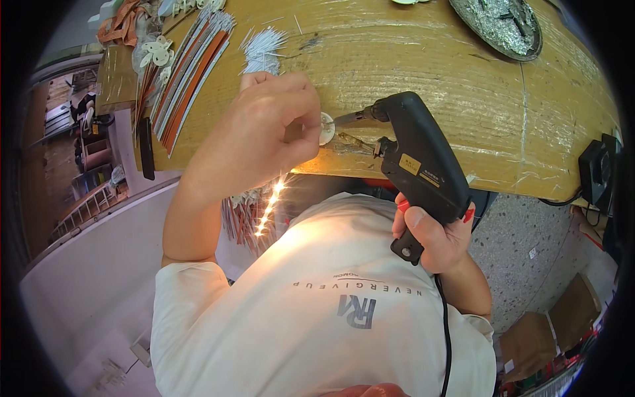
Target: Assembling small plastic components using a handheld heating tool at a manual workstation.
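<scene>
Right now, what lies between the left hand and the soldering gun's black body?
In the head view: a round whitish piece beside the left hand, then two narrow metal parts of the soldering gun.

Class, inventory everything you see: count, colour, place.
Wood-grained table: one, yellow-brown, across top
Pistol-shaped soldering gun: one, black, right of centre
Small round disc: one, whitish, at gun's tip
Thin straight wires: many, white, upper left
Long strips: many, orange and white, upper left
Flat rounded pieces: several, cream, upper left
Round metal dish: one, grey, upper right
Boxy device: one, black, right edge
Cardboard: count unclear, brown, lower right
Thin cable: one, black, lower centre
Cloth T-shirt: one, white, lower centre
Left hand: one, bare, beside disc
Right hand: one, bare, grip on gun
</scene>
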The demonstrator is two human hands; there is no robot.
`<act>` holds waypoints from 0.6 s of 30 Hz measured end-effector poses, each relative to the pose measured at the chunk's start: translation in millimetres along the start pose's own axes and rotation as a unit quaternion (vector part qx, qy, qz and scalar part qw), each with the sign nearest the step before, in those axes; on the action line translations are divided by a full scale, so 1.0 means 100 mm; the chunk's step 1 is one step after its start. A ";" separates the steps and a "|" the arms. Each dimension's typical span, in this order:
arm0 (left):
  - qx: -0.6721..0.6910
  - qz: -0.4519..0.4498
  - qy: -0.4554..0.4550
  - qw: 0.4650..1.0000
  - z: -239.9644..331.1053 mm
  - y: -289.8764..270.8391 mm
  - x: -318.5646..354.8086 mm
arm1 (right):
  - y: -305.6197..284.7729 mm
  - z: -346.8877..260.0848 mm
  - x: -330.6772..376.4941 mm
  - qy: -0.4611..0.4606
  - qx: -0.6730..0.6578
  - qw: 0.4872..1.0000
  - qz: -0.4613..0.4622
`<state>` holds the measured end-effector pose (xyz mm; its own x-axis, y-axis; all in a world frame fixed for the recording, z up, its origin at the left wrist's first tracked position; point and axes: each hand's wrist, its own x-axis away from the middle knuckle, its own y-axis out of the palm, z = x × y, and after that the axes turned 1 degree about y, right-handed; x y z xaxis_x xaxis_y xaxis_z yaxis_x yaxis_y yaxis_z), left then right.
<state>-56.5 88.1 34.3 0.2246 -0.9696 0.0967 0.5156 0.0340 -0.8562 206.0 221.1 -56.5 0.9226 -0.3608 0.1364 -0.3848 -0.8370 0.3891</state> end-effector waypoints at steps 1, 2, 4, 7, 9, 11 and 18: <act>0.001 0.001 0.001 1.000 0.00 0.00 0.00 | 0.00 0.01 0.00 0.000 -0.001 1.000 0.000; 0.001 0.001 0.000 1.000 0.00 0.01 0.00 | 0.01 0.02 0.00 0.006 0.000 1.000 0.009; 0.003 0.001 -0.002 1.000 0.00 0.01 0.00 | 0.02 0.03 0.00 0.012 0.001 1.000 0.019; 0.004 0.004 0.001 1.000 -0.01 0.01 0.01 | 0.02 0.03 -0.01 0.009 0.008 1.000 0.015; 0.002 0.006 0.003 1.000 -0.02 0.02 0.01 | 0.01 0.03 -0.02 0.010 0.017 1.000 0.008; 0.001 0.007 0.007 1.000 -0.03 0.02 0.01 | 0.02 0.03 -0.02 0.010 0.016 1.000 0.009; -0.004 0.007 0.007 1.000 -0.03 0.01 0.01 | 0.15 -0.09 -0.06 0.050 -0.040 0.996 0.056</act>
<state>-57.7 86.1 31.7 0.2213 -0.9721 0.0774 0.5062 0.0466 -0.8612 194.4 214.5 -43.2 0.8737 -0.4040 0.2708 -0.4856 -0.7569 0.4374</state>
